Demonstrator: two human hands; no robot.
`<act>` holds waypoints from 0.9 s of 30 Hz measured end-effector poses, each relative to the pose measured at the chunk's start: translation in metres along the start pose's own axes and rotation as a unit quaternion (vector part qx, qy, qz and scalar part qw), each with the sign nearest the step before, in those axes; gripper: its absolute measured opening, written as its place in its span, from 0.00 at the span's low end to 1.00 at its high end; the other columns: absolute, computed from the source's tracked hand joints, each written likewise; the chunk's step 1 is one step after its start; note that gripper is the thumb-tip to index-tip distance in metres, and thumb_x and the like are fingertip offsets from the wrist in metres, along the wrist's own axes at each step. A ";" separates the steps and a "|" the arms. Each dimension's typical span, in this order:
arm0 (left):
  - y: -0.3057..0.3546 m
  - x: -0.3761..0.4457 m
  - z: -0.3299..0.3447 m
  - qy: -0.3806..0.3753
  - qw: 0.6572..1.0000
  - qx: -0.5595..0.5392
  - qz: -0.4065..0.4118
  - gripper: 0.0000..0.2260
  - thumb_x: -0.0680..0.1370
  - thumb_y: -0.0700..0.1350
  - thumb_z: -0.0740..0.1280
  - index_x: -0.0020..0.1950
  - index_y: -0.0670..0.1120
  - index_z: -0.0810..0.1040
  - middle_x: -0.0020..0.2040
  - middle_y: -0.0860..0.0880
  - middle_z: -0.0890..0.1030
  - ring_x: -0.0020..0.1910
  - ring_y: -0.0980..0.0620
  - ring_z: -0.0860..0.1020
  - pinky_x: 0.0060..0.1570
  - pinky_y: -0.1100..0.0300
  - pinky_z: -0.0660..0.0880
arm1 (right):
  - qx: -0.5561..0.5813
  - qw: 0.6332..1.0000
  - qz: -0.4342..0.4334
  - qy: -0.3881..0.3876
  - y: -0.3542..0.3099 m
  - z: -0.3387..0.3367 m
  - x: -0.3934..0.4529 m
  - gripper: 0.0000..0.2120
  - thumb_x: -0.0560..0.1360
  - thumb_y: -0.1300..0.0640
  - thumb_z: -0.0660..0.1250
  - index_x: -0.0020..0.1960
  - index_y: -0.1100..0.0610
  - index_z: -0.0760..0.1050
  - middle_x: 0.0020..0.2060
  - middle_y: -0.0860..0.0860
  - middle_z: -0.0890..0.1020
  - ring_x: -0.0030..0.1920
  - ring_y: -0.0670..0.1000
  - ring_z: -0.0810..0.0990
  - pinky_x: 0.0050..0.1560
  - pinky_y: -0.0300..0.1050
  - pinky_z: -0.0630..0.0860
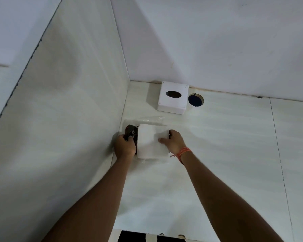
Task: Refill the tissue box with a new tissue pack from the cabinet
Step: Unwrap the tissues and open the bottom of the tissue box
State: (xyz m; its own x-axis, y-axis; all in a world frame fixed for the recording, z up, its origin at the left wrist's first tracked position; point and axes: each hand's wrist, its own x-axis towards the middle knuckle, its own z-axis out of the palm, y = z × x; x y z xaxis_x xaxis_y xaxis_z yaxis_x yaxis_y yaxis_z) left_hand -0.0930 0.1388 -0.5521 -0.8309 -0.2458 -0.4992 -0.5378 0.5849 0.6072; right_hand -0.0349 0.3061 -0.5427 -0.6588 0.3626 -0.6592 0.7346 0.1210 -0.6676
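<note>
A white square tissue box [172, 102] with a dark oval slot on top stands at the back of the pale counter [226, 154], near the corner. In front of it lies a white stack of tissues [150, 142] in a clear plastic wrapper [152, 119] that is partly peeled away. My left hand [125, 147] grips the dark crumpled end of the wrapper at the stack's left side, against the side wall. My right hand [173, 142] holds the stack's right edge, thumb on top. An orange thread is tied around my right wrist.
A round hole [196, 100] is cut in the counter just right of the tissue box. White walls close the corner on the left [68, 102] and at the back. The counter's front edge runs along the bottom, with dark floor below.
</note>
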 end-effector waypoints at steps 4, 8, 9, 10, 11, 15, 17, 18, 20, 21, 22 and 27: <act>0.023 -0.006 0.001 0.050 0.999 0.012 0.003 0.20 0.78 0.45 0.64 0.67 0.36 0.72 0.64 0.36 0.77 0.63 0.36 0.76 0.59 0.47 0.75 | -0.240 0.960 -0.094 0.106 -0.029 -0.007 -0.007 0.27 0.72 0.49 0.72 0.65 0.59 0.69 0.58 0.57 0.79 0.60 0.61 0.77 0.58 0.52 0.74; 0.057 -0.011 0.006 0.068 0.988 0.014 0.138 0.24 0.78 0.41 0.65 0.73 0.38 0.67 0.70 0.37 0.71 0.70 0.38 0.71 0.67 0.49 0.69 | -0.371 0.861 -0.236 0.256 -0.068 -0.031 0.023 0.28 0.74 0.59 0.69 0.71 0.57 0.63 0.68 0.54 0.70 0.71 0.60 0.66 0.60 0.57 0.71; 0.065 -0.011 0.008 0.067 0.984 -0.004 0.167 0.24 0.78 0.41 0.65 0.74 0.39 0.67 0.70 0.39 0.71 0.69 0.40 0.71 0.66 0.52 0.69 | -0.423 0.842 -0.226 0.246 -0.073 -0.037 0.035 0.30 0.73 0.62 0.69 0.72 0.57 0.62 0.70 0.54 0.67 0.74 0.60 0.61 0.62 0.61 0.68; 0.072 -0.012 0.008 0.059 0.981 -0.023 0.184 0.23 0.78 0.41 0.65 0.73 0.41 0.67 0.70 0.40 0.72 0.68 0.42 0.72 0.64 0.56 0.69 | -0.472 0.828 -0.204 0.223 -0.075 -0.041 0.046 0.30 0.72 0.63 0.69 0.72 0.58 0.61 0.72 0.54 0.65 0.76 0.60 0.57 0.64 0.66 0.66; 0.078 -0.012 0.009 0.046 0.980 -0.045 0.189 0.23 0.78 0.41 0.65 0.73 0.42 0.68 0.69 0.42 0.73 0.67 0.44 0.73 0.61 0.59 0.69 | -0.509 0.815 -0.190 0.203 -0.075 -0.045 0.054 0.30 0.72 0.64 0.69 0.71 0.58 0.62 0.72 0.55 0.65 0.77 0.60 0.56 0.65 0.70 0.63; 0.098 -0.014 0.009 -0.035 0.980 -0.144 0.131 0.22 0.79 0.44 0.65 0.72 0.44 0.69 0.67 0.44 0.76 0.65 0.47 0.75 0.57 0.60 0.70 | -0.520 0.807 -0.223 0.169 -0.070 -0.051 0.058 0.24 0.76 0.56 0.67 0.70 0.56 0.67 0.64 0.55 0.74 0.71 0.58 0.65 0.69 0.72 0.58; 0.104 -0.018 0.005 -0.089 0.971 -0.204 0.085 0.23 0.78 0.46 0.67 0.73 0.45 0.69 0.68 0.44 0.75 0.66 0.46 0.75 0.58 0.59 0.69 | -0.387 0.876 -0.233 0.167 -0.071 -0.054 0.041 0.22 0.78 0.46 0.63 0.69 0.55 0.70 0.60 0.55 0.77 0.66 0.57 0.69 0.68 0.67 0.64; 0.107 -0.021 0.002 -0.120 0.966 -0.219 0.071 0.24 0.78 0.47 0.67 0.73 0.46 0.69 0.68 0.44 0.75 0.66 0.46 0.75 0.59 0.58 0.69 | -0.270 0.920 -0.228 0.168 -0.074 -0.057 0.026 0.21 0.78 0.44 0.62 0.63 0.56 0.75 0.54 0.55 0.80 0.60 0.56 0.74 0.63 0.62 0.70; 0.106 -0.031 -0.005 -0.185 0.954 -0.230 0.056 0.27 0.76 0.52 0.69 0.74 0.50 0.68 0.69 0.45 0.74 0.66 0.45 0.75 0.62 0.54 0.71 | -0.039 0.964 -0.217 0.151 -0.074 -0.061 -0.006 0.18 0.79 0.45 0.62 0.49 0.60 0.78 0.41 0.53 0.81 0.43 0.51 0.76 0.48 0.50 0.75; 0.105 -0.037 -0.010 -0.222 0.944 -0.241 0.044 0.28 0.75 0.54 0.69 0.74 0.54 0.67 0.69 0.46 0.74 0.66 0.44 0.74 0.65 0.51 0.71 | 0.025 0.967 -0.213 0.135 -0.072 -0.063 -0.022 0.16 0.79 0.47 0.62 0.46 0.59 0.78 0.36 0.50 0.79 0.39 0.47 0.74 0.43 0.46 0.72; 0.104 -0.045 -0.014 -0.260 0.931 -0.254 0.026 0.29 0.75 0.55 0.69 0.75 0.57 0.65 0.69 0.47 0.73 0.66 0.44 0.74 0.65 0.49 0.72 | 0.063 0.970 -0.204 0.119 -0.068 -0.064 -0.036 0.15 0.79 0.46 0.62 0.44 0.58 0.78 0.35 0.48 0.77 0.38 0.46 0.73 0.42 0.45 0.71; 0.094 -0.066 -0.025 -0.358 0.880 -0.312 -0.015 0.30 0.72 0.53 0.72 0.73 0.60 0.67 0.63 0.48 0.78 0.62 0.41 0.78 0.55 0.46 0.78 | 0.160 0.968 -0.170 0.095 -0.058 -0.062 -0.073 0.23 0.73 0.40 0.65 0.44 0.61 0.78 0.45 0.67 0.77 0.45 0.54 0.72 0.48 0.55 0.76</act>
State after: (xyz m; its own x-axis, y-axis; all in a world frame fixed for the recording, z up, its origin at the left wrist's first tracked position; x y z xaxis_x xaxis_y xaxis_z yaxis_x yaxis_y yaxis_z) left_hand -0.0927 0.1904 -0.4468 -0.6322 0.4263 -0.6470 -0.7171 -0.0059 0.6969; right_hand -0.0198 0.3304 -0.4344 -0.7898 0.5192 -0.3266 0.3720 -0.0179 -0.9281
